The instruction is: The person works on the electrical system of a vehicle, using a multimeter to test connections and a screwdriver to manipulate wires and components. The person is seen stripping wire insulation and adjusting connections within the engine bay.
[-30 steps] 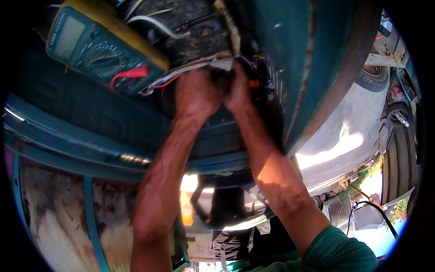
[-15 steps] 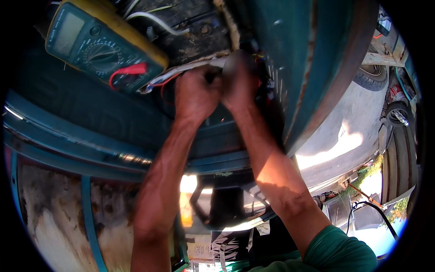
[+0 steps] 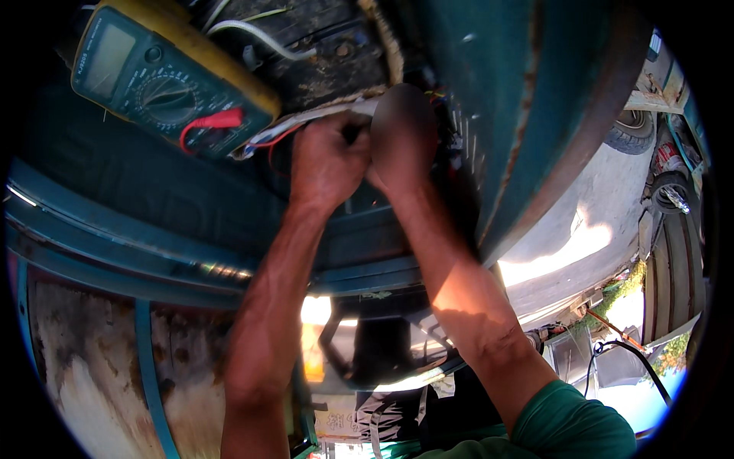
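My left hand (image 3: pixel 327 164) is closed, its fingers curled inward beside the other hand. What sits in its fingertips, if anything, is hidden. Right against it is my right hand (image 3: pixel 404 149), whose fingers are lost in a blurred patch. Both hands are at the edge of an opening in a dark teal metal body (image 3: pixel 222 191). A thin red wire (image 3: pixel 275 140) runs along a pale strip toward my left hand. To the left lies a multimeter (image 3: pixel 172 96) with a yellow case, a dial and a red-sleeved probe plug (image 3: pixel 218 119) at its lower end.
A white cable (image 3: pixel 264 40) curves across the dirty dark surface behind the hands. On the right rises a curved teal panel (image 3: pixel 505 115) with a rusty seam. Beyond it are a tyre (image 3: pixel 631 131) and a smaller wheel (image 3: pixel 670 193). A stained panel (image 3: pixel 84 344) is at lower left.
The view has shifted slightly, so the multimeter sits a little farther left. Both hands stay close together in nearly the same place, with my left hand slightly to the left in the picture.
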Motion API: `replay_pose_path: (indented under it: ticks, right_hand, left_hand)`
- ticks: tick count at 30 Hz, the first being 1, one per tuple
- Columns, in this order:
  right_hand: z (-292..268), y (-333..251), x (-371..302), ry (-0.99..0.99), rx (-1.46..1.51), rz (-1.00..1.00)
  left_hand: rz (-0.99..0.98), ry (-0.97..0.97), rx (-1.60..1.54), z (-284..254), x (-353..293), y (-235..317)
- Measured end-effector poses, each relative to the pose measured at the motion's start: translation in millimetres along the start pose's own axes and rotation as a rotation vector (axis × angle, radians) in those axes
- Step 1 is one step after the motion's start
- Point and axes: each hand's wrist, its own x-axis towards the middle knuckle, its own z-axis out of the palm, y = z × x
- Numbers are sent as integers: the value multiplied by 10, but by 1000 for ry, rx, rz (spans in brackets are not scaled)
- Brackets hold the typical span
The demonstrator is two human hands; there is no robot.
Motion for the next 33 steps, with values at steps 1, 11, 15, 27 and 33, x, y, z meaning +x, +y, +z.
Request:
replay_pose_path:
  ticks: [1, 11, 15, 27, 33]
  right_hand:
    - [3, 2, 7, 0, 4, 0]
    - [-30, -21, 1, 4, 3, -3]
    - [-29, -36, 14, 11, -1, -2]
    - [-39, -71, 84, 34, -95, -118]
    - [-85, -90, 75, 50, -122, -183]
  left_hand:
    - [-4, 2, 17, -1, -2, 1]
    - [-4, 113, 134, 1, -90, 126]
    - [16, 55, 219, -32, -60, 146]
    - [-45, 15, 214, -49, -11, 165]
    - [-59, 9, 170, -52, -15, 160]
